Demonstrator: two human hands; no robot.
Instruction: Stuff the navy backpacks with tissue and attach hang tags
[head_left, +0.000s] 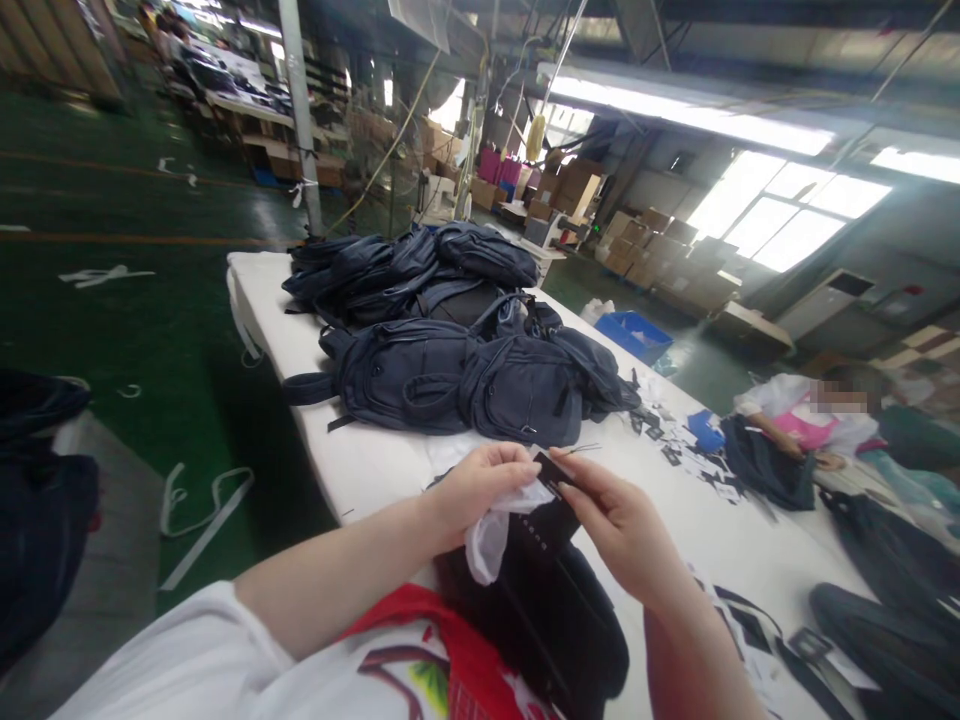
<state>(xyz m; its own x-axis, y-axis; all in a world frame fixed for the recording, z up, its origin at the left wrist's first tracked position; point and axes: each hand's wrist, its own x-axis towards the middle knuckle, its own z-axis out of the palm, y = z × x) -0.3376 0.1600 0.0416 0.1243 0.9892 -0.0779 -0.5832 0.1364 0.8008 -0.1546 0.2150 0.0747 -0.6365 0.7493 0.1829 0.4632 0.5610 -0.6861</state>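
Note:
My right hand (pixel 616 515) pinches a small black hang tag (pixel 551 470) between thumb and fingers, with a thin string end showing above it. Closed close beside it, my left hand (pixel 480 490) grips a crumpled piece of thin white plastic (pixel 487 545), and its fingertips meet the tag's left edge. Just under both hands is a black panel with a row of small light marks (pixel 544 530); I cannot tell what it belongs to. Against my front rests a black bag (pixel 562 625), partly hidden by my arms.
Dark blue backpacks (pixel 420 375) lie heaped on the white table (pixel 360 465). Loose tags (pixel 675 435) are scattered to the right. A co-worker (pixel 795 415) handles a dark bag (pixel 769 465) across the table. Beyond it stands a blue bin (pixel 636 335); white strips (pixel 210 530) litter the green floor.

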